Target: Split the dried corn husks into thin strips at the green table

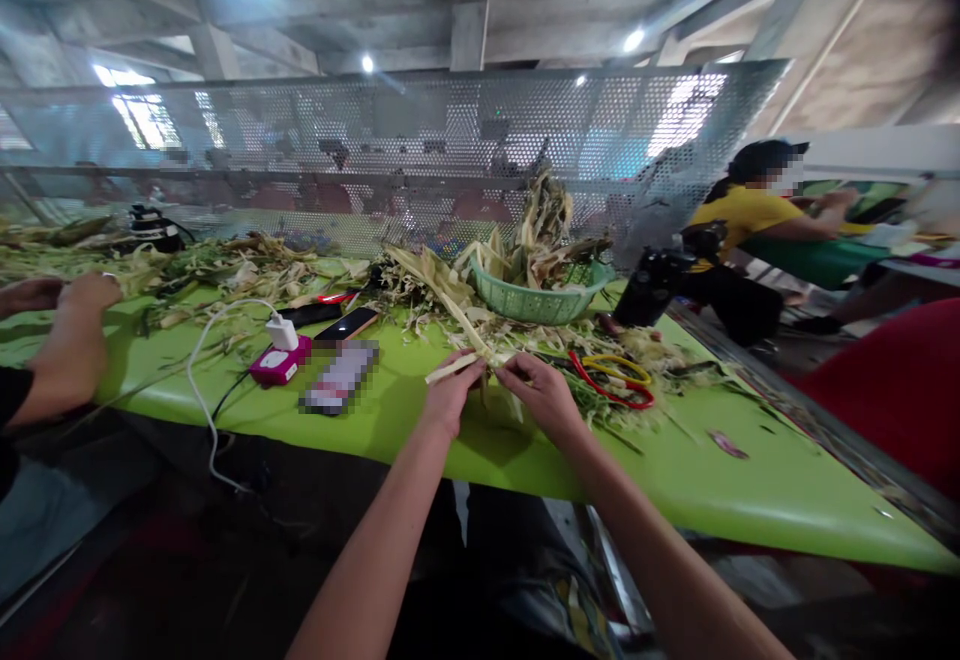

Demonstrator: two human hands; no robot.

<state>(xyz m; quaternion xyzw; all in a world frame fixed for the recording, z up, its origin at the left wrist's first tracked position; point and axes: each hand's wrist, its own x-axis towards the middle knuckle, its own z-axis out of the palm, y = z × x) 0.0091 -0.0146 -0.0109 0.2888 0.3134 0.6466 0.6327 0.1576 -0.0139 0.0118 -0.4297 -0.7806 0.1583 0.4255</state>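
Pale corn husk strips are held between my two hands, above the front part of the green table. My left hand is closed on the husk, with one flat strip poking out to the left past its fingers. Close by on the right, my right hand pinches the same bunch with thumb and fingers. One long strip rises from the bunch up and left; shorter ends hang below the fingers. Behind my hands stands a light green plastic basket heaped with dry husks.
Scissors with red and yellow handles lie right of my hands. Leftward are a smartphone, a dark phone and a magenta power block with a white charger. A co-worker's hands are at the far left. A perforated metal screen stands behind.
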